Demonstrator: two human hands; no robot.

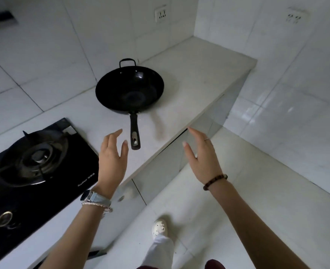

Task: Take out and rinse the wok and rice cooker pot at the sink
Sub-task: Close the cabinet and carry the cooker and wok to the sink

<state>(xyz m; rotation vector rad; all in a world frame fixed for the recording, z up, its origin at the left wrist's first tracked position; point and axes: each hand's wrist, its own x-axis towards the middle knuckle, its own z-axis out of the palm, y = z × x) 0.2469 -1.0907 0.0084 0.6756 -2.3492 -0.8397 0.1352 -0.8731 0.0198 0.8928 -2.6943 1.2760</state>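
Note:
A black wok (pixel 129 90) sits upright on the white countertop (pixel 189 74), its long black handle pointing toward me and a small loop handle at the far rim. My left hand (pixel 112 154) hovers open just left of the long handle's end, not touching it. My right hand (pixel 203 152) is open too, held in the air beyond the counter's front edge, to the right of the handle. Neither hand holds anything. No rice cooker pot or sink is in view.
A black glass gas stove (pixel 42 171) with a burner and a knob lies in the counter to the left. White tiled walls with two sockets stand behind. The counter ends at the right; the tiled floor (pixel 247 191) lies below, with my foot on it.

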